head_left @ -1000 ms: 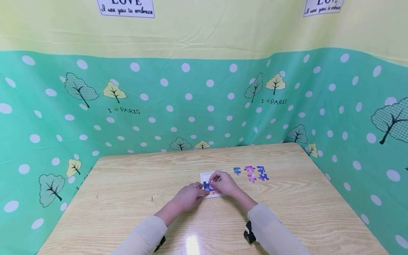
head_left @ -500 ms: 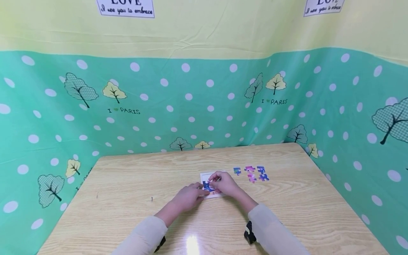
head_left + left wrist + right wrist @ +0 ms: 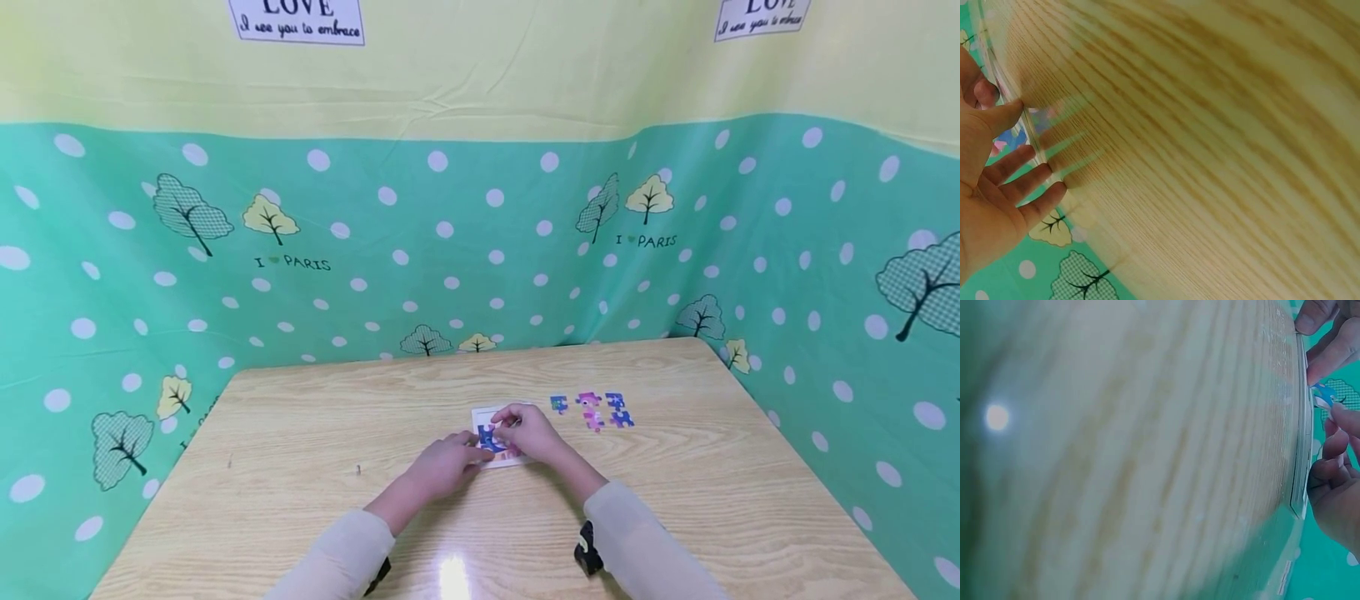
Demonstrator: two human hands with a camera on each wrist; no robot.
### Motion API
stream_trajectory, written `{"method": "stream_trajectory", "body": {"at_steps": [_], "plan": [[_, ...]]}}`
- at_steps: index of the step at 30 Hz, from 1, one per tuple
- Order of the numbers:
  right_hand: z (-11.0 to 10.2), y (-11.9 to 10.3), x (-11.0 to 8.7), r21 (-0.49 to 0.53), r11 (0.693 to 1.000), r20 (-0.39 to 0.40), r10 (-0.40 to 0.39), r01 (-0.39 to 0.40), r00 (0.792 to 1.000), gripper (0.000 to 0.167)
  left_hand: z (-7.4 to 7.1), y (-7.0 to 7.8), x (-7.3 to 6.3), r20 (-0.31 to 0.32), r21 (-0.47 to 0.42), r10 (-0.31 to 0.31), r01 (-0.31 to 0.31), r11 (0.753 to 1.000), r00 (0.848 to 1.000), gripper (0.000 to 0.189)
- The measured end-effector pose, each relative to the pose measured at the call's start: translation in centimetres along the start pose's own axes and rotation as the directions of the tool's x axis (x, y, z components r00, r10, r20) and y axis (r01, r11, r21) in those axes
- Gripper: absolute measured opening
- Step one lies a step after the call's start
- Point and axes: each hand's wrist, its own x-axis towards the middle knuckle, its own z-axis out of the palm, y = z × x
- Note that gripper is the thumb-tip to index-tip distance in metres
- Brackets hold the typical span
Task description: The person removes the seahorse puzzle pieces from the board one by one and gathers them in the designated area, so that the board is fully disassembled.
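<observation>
A small white puzzle frame (image 3: 481, 413) lies on the wooden table, with blue puzzle pieces (image 3: 489, 439) set in its left part. My left hand (image 3: 442, 464) rests at the frame's left front corner, its fingers fairly straight and touching the frame and table. Over the frame, my right hand (image 3: 528, 430) pinches a puzzle piece (image 3: 1324, 395) between thumb and fingers; blue and white show on it in the right wrist view. Both hands cover much of the frame's inside.
Right of the frame lie several loose puzzle pieces: a blue-green one (image 3: 558, 404), pink ones (image 3: 589, 401) and dark blue ones (image 3: 620, 418). A tiny grey bit (image 3: 358, 470) lies on the table (image 3: 300, 433) to the left. Green dotted cloth (image 3: 450, 275) hangs behind.
Both hands stay nearly in place. My right fingers shift only slightly over the frame, and the loose pieces have not moved.
</observation>
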Motion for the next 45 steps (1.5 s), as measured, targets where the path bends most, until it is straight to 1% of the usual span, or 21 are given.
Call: {"method": "stream_trajectory", "body": {"at_steps": [7,15,19,23,31,38,45], "plan": [[0.0,0.1,0.1,0.044,0.999,0.006,-0.001,0.001,1.000,0.013,0.1,0.0,0.0,-0.001,0.004,-0.001,0.001,1.000,1.000,0.029],[-0.2,-0.5,-0.3,0.021,0.999,-0.016,0.024,-0.023,1.000,0.012,0.1,0.0,0.0,-0.014,0.028,0.022,-0.021,0.999,1.000,0.029],[-0.5,-0.9,-0.5,0.007,1.000,-0.038,0.023,-0.023,0.999,0.013,0.1,0.0,0.0,-0.006,0.020,0.010,-0.010,1.000,1.000,0.029],[-0.9,-0.7,-0.5,-0.012,1.000,-0.054,0.006,-0.007,0.998,0.013,0.1,0.0,0.0,0.005,0.011,-0.001,0.001,1.000,1.000,0.029],[-1.7,-0.5,-0.6,-0.009,1.000,-0.071,0.000,-0.001,0.997,0.013,0.1,0.0,0.1,0.020,0.011,-0.015,0.015,1.000,1.000,0.030],[-2.3,-0.3,-0.9,-0.001,1.000,-0.087,0.013,-0.013,0.996,0.013,0.1,-0.1,0.2,0.033,0.000,-0.028,0.028,1.000,0.999,0.030],[-2.9,0.0,-1.1,-0.004,0.998,-0.091,0.057,-0.057,0.994,0.014,0.1,0.1,0.1,0.043,-0.010,-0.047,0.047,0.999,0.998,0.031]]}}
